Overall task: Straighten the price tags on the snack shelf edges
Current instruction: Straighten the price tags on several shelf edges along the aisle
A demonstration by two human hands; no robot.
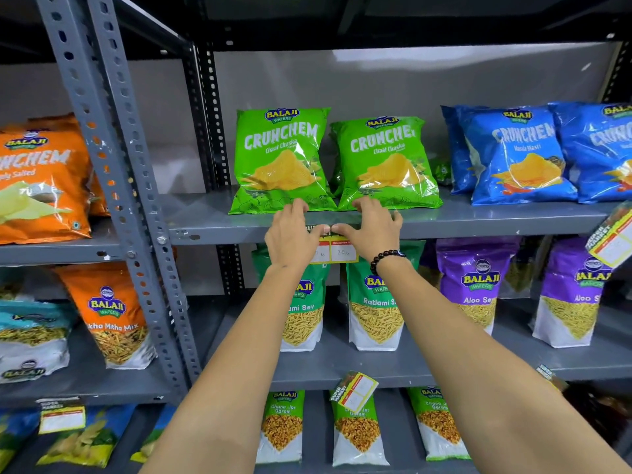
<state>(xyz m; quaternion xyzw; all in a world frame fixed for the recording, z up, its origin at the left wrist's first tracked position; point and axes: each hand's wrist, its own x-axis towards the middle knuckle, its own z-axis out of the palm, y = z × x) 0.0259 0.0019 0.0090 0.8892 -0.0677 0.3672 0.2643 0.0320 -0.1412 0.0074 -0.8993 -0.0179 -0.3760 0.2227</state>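
we press the price tag (pixel 337 251) against the middle shelf edge (pixel 478 229) below the green crunchem bags (pixel 282 160), left hand (pixel 290 236) and right hand (pixel 371 230) each pinching its top; uneven thumb pressure could leave it tilted or peel it off.

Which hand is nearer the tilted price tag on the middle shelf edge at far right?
Right. The right hand presses the center price tag, on the side toward the tilted tag. The left hand sits just beyond it, farther from that tag. Neither touches it.
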